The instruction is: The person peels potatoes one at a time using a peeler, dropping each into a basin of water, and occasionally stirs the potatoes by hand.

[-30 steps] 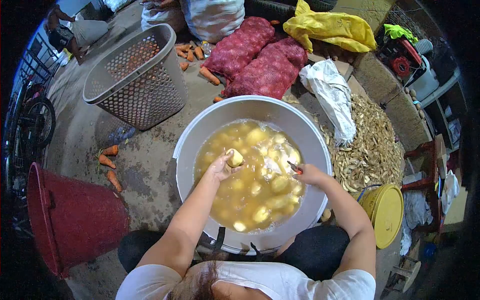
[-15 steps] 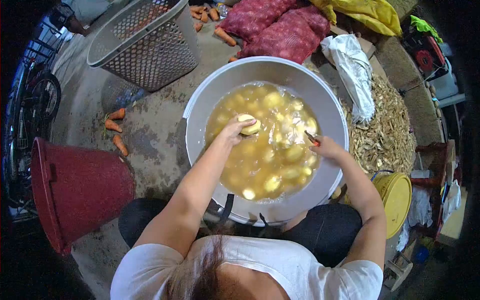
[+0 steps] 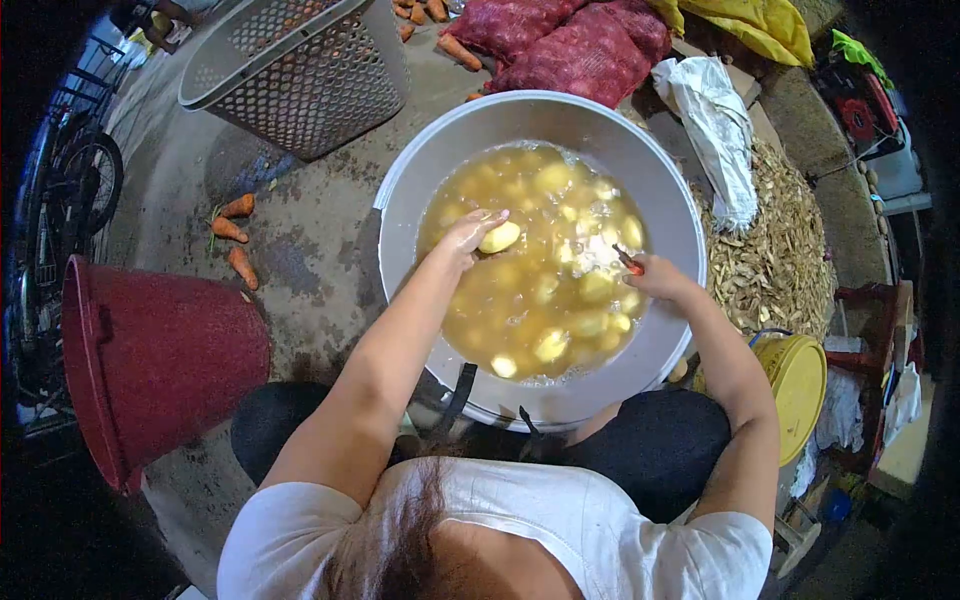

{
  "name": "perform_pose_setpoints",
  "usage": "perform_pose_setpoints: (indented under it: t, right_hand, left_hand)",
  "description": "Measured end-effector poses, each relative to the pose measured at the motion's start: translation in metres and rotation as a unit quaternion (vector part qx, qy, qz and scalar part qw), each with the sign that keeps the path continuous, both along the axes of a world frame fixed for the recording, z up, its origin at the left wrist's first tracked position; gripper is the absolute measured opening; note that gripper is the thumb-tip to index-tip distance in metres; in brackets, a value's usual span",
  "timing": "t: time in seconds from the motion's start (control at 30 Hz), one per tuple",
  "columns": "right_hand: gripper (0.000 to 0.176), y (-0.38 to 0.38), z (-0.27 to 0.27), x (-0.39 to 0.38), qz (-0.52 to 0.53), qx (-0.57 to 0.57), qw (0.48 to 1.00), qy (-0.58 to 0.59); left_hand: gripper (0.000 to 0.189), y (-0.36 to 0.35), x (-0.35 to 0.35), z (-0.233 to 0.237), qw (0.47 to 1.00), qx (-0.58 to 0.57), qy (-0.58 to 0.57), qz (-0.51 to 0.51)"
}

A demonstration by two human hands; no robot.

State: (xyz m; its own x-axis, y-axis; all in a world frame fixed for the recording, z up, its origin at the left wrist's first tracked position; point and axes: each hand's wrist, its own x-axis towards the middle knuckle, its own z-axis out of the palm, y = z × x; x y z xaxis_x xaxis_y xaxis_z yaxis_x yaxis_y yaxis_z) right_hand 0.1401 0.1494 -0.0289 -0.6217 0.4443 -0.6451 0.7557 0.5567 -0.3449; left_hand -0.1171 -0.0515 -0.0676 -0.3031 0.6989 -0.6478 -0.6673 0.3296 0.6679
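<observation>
A peeled yellow potato [image 3: 500, 238] is in my left hand [image 3: 468, 240], held just over the water with the thumb along its upper edge. My right hand [image 3: 655, 276] is closed round a small knife or peeler [image 3: 629, 262] with an orange-red handle and a dark tip; its exact kind is too small to tell. Both hands are above a large round grey tub [image 3: 404, 160] of cloudy yellowish water [image 3: 500, 320]. Several peeled potatoes [image 3: 551, 346] float or lie in that water, brightest near my right hand.
Left of the tub stand a dark red bucket [image 3: 180, 370] and, farther back, a grey perforated basket [image 3: 310, 105]. Loose carrots [image 3: 242, 267] lie on the floor. Red mesh sacks [image 3: 585, 55] sit behind; peelings [image 3: 775, 260] and a yellow lidded bucket [image 3: 800, 395] are at right.
The camera view has shifted slightly, so the tub appears higher. The potato in my left hand has turned a little. My right hand still holds the tool at the tub's right side.
</observation>
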Motion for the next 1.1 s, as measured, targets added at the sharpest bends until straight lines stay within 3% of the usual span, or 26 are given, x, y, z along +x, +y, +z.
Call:
perform_pose_setpoints:
  t: [0.27,0.4,0.47,0.53,0.6,0.63,0.7,0.87,0.93,0.97,1.03,1.07,1.1]
  right_hand:
    - [0.027,-0.035,0.019,-0.027,0.076,0.046,0.996,-0.004]
    - [0.031,-0.097,0.028,-0.061,0.312,-0.079,0.947,-0.026]
    - [0.030,-0.134,0.013,-0.074,0.351,-0.190,0.916,-0.030]
    - [0.025,-0.171,-0.018,-0.080,0.328,-0.337,0.883,0.004]
    - [0.024,-0.205,-0.043,-0.083,0.253,-0.436,0.855,-0.122]
    - [0.024,-0.212,-0.041,-0.083,0.258,-0.437,0.853,-0.123]
    - [0.021,-0.224,-0.036,-0.080,0.055,-0.503,0.859,-0.078]
    - [0.021,-0.252,-0.038,-0.089,0.004,-0.523,0.851,-0.048]
    - [0.032,-0.274,-0.051,-0.090,-0.064,-0.607,0.785,0.106]
    - [0.032,-0.285,-0.048,-0.093,-0.063,-0.608,0.784,0.105]
    - [0.044,-0.301,-0.041,-0.099,0.119,-0.632,0.755,0.126]
    - [0.044,-0.295,-0.026,-0.105,0.119,-0.632,0.755,0.127]
    - [0.047,-0.285,-0.010,-0.113,0.175,-0.568,0.803,0.049]
  left_hand:
    - [0.034,-0.005,-0.015,-0.004,1.000,-0.015,0.003,-0.004]
    - [0.034,-0.001,-0.036,0.002,0.998,-0.019,0.032,0.043]
    - [0.035,-0.001,-0.052,0.000,0.998,-0.027,0.033,0.055]
    - [0.035,-0.004,-0.064,0.004,0.997,-0.015,0.009,0.082]
    - [0.035,-0.007,-0.071,0.010,0.995,-0.011,0.009,0.102]
    - [0.036,-0.010,-0.075,0.015,0.993,-0.011,0.010,0.120]
    - [0.037,-0.016,-0.082,0.018,0.989,0.003,0.009,0.150]
    - [0.034,-0.025,-0.098,0.024,0.986,-0.033,0.000,0.164]
    - [0.035,-0.028,-0.105,0.023,0.984,-0.026,0.019,0.177]
    - [0.035,-0.030,-0.109,0.025,0.983,-0.028,0.019,0.178]
    - [0.031,-0.032,-0.115,0.030,0.986,-0.019,0.017,0.166]
    - [0.031,-0.032,-0.117,0.029,0.986,-0.019,0.018,0.165]
    - [0.030,-0.034,-0.119,0.029,0.986,-0.007,0.015,0.168]
